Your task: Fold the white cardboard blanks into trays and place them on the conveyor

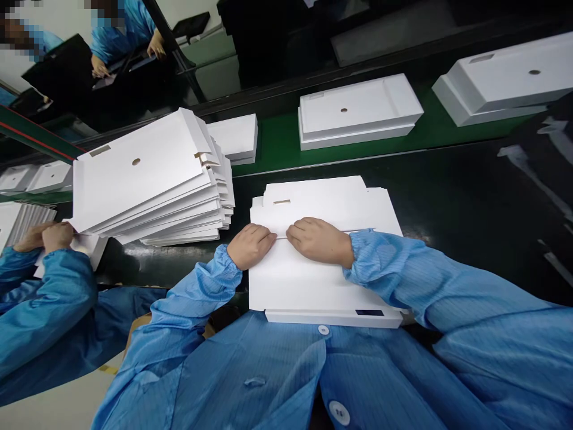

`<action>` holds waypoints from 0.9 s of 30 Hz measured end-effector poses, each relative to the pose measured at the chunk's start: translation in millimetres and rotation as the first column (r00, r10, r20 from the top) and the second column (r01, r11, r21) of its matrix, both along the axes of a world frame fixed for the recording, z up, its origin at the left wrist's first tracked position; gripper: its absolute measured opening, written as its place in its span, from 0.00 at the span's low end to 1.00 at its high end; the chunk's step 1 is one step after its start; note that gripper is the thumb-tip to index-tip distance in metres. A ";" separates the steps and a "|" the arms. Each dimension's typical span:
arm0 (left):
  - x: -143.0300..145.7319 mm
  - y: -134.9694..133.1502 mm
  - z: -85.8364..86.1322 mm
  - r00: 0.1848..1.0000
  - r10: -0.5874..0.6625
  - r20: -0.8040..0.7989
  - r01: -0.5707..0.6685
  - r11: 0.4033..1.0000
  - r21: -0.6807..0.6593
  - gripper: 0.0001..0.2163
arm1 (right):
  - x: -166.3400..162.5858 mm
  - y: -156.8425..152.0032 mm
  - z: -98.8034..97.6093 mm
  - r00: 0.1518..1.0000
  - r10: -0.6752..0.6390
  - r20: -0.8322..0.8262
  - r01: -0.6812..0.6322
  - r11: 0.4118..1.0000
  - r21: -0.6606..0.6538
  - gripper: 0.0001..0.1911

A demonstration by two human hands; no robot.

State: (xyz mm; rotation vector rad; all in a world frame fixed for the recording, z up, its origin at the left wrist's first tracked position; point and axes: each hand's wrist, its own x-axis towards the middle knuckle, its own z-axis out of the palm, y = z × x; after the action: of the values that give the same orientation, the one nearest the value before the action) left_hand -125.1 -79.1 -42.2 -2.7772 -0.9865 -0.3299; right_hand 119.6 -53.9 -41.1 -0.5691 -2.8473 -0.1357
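A white cardboard box blank [295, 286] lies partly unfolded on the dark bench right in front of my body. My left hand [252, 246] is closed at its left part, with the fingertips pinched on a crosswise fold line. Beside it my right hand [320, 240] has its fingers curled down on the same fold, a small gap from the left. The blank's far flap bears a narrow slot, and its near edge stands up as a low wall with a dark cut-out. My fingertips are partly hidden.
A leaning stack of white box blanks [147, 185] stands to the left. Folded white boxes [358, 113] rest on a green strip [277, 140] behind the bench, with more boxes [514, 77] at far right. A co-worker's hands [58, 236] handle cardboard at left; other people sit beyond.
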 end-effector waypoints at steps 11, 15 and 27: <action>1.2 4.2 7.2 1.000 -0.018 -0.009 0.018 1.000 -0.005 0.10 | 1.4 5.3 8.7 0.999 0.017 0.028 -0.017 1.000 0.016 0.16; 3.1 7.4 7.5 0.998 -0.008 0.061 0.008 1.000 0.003 0.09 | 0.4 6.8 14.5 0.998 -0.031 0.060 0.035 0.998 -0.058 0.16; -2.9 10.1 18.4 0.981 0.097 0.168 -0.091 0.995 -0.048 0.07 | 67.9 11.2 25.9 0.941 -0.297 0.159 0.334 0.886 -0.322 0.17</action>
State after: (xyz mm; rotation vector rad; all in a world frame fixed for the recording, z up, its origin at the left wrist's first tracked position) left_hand -128.0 -68.9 -23.9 -2.7628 -1.1710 -0.5467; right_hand 187.5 -42.7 -15.2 -1.1317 -2.8708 0.2966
